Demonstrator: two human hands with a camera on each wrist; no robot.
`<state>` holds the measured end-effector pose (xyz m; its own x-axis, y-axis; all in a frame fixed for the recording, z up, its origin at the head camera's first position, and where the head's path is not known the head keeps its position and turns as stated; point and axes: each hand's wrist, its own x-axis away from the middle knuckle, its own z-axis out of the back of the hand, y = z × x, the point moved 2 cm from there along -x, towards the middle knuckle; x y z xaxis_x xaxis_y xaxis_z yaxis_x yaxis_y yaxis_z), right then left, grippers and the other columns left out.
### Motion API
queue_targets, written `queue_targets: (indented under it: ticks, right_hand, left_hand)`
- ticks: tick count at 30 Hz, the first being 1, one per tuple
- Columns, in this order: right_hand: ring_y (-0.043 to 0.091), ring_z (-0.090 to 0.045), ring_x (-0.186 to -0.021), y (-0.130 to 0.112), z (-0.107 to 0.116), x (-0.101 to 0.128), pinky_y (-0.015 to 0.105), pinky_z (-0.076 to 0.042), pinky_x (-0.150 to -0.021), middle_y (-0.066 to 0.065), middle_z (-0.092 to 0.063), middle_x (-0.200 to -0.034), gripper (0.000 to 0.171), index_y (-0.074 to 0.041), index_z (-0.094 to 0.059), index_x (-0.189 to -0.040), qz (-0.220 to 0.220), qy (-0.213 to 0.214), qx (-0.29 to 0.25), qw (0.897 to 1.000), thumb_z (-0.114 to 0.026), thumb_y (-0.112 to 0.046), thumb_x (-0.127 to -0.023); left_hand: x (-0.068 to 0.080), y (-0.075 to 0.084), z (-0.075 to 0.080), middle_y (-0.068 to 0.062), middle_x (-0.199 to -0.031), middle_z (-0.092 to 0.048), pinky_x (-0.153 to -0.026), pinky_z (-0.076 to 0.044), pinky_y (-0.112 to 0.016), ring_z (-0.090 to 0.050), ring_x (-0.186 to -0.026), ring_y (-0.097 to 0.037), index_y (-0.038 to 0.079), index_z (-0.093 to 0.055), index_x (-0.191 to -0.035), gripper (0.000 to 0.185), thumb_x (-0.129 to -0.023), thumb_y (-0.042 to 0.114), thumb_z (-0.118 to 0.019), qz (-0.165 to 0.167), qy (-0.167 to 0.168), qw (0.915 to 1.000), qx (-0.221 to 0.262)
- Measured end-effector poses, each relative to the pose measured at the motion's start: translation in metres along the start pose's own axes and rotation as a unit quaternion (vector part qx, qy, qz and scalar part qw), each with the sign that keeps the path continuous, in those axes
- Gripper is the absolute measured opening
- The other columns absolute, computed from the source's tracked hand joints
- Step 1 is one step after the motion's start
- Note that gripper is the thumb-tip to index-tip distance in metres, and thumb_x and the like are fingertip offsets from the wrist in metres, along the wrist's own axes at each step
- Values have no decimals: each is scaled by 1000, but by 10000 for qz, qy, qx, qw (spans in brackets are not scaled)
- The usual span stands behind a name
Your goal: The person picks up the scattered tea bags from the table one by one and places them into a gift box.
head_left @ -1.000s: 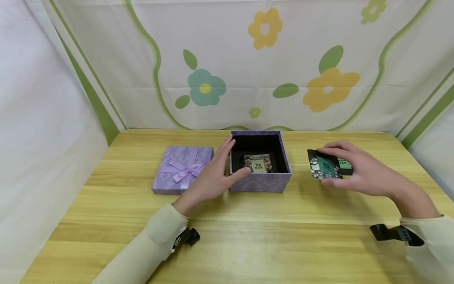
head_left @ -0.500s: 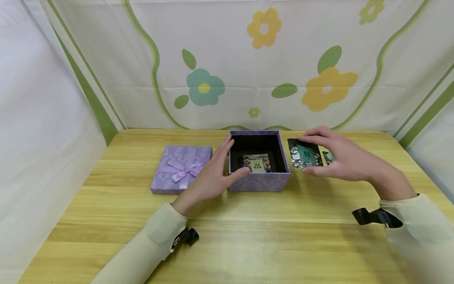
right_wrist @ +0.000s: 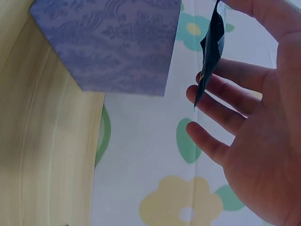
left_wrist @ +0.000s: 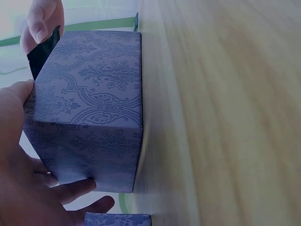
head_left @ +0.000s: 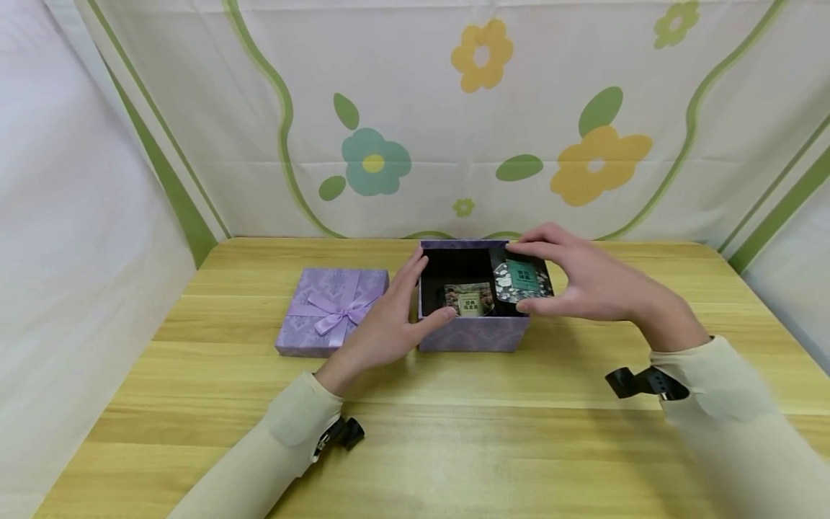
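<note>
An open purple patterned box [head_left: 473, 333] stands mid-table with its black inside showing. A small packet with a beige label [head_left: 470, 299] lies on its floor. My left hand [head_left: 418, 292] rests against the box's left wall with fingers straight and the thumb on the front rim; the left wrist view shows the same hand [left_wrist: 21, 174] beside the box [left_wrist: 89, 108]. My right hand [head_left: 534, 277] pinches a dark floral packet with a green label [head_left: 516, 281] over the box's right side. The right wrist view shows that packet [right_wrist: 210, 47] edge-on above the box [right_wrist: 108, 42].
The purple lid with a ribbon bow [head_left: 333, 310] lies flat left of the box. The wooden table [head_left: 454, 447] is backed by flowered cloth [head_left: 583, 108], which also hangs at both sides. Black wrist straps [head_left: 638, 382] sit on my sleeves.
My right hand lifted the dark packet from the table's right side and carried it left, over the box's right edge. The left hand and box stayed put.
</note>
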<state>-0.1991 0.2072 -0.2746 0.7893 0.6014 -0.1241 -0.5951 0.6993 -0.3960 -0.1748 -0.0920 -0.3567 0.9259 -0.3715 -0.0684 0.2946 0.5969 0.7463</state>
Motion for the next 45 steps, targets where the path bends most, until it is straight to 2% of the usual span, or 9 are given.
queue_targets:
  ticks: [4,11,16,25,33,45]
  right_hand:
    - [27,-52,-140,-3,-6,-11,55,-43,-115,4,-50,-152,80,-16,-55,-156,25,-65,-101,9999,-86,-45,-88]
    - [29,-51,-141,-5,-15,-27,56,-43,-116,6,-49,-153,80,-13,-56,-155,68,-177,-149,9997,-86,-43,-87]
    - [32,-50,-141,-7,-18,-34,59,-42,-116,10,-48,-154,80,-11,-55,-156,132,-306,-203,9992,-84,-43,-89]
    - [32,-49,-142,-9,-24,-45,59,-41,-118,9,-48,-153,79,-9,-55,-155,156,-318,-318,9989,-86,-39,-88]
    - [33,-49,-142,-5,-34,-50,60,-42,-118,11,-46,-154,82,-9,-52,-157,149,-511,-317,9981,-83,-45,-90]
    - [38,-49,-143,-3,-51,-53,60,-43,-117,15,-47,-156,81,-7,-54,-156,209,-574,89,9981,-87,-37,-88]
  left_hand:
    - [-1,0,-1,27,-176,7,-124,-32,-69,-22,-165,-29,44,-3,-169,93,-98,73,-57,15,-7,10000,17]
    - [-3,0,-2,27,-176,6,-123,-32,-70,-22,-165,-30,37,-7,-172,96,-98,75,-56,-11,-2,10000,17]
    - [-3,1,-2,28,-176,7,-124,-31,-69,-21,-165,-29,41,-5,-171,95,-98,75,-56,36,0,10000,-6]
    - [-3,1,-1,25,-177,5,-123,-32,-69,-22,-165,-29,35,-8,-172,97,-98,75,-56,-7,13,10000,-26]
    - [-2,1,-2,26,-177,6,-124,-32,-69,-21,-165,-29,36,-8,-172,97,-98,75,-55,-8,9,10000,-9]
    - [-2,0,-1,27,-176,6,-123,-31,-70,-21,-165,-29,36,-8,-172,97,-98,75,-56,-10,-14,10000,21]
